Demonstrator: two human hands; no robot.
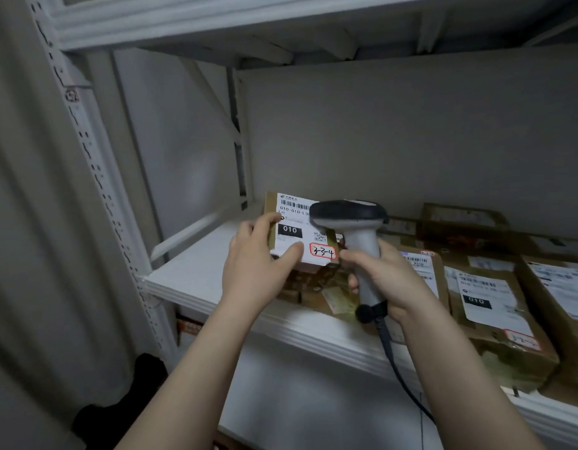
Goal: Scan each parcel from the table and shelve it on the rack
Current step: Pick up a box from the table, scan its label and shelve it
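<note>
The parcel [292, 230], a small cardboard box, was held tilted over the left part of the shelf board [196, 274], its white label turned toward the camera and its long axis running left to right. It was gripped at its left edge by the left hand [258, 264], with the thumb pressed on the label's lower edge and the fingers curled round the far side. The scanner [349, 216] was grasped by its handle in the right hand [388, 280], all fingers wrapped round the grip. Its dark head was placed just in front of the label's upper right corner, so that part of the top barcode was hidden. Whether the scan window was aimed squarely at the code could not be told.

A red-bordered sticker [322, 253] was seen at the label's lower right, beside the scanner handle. Another taped box [313, 287] was seen below the held parcel; contact between them could not be made out. Further labelled parcels [495, 306] were packed along the shelf to the right, so bare board was left only on the left and near side. The scanner's cable [398, 375] was hung down across the shelf's front edge.
</note>
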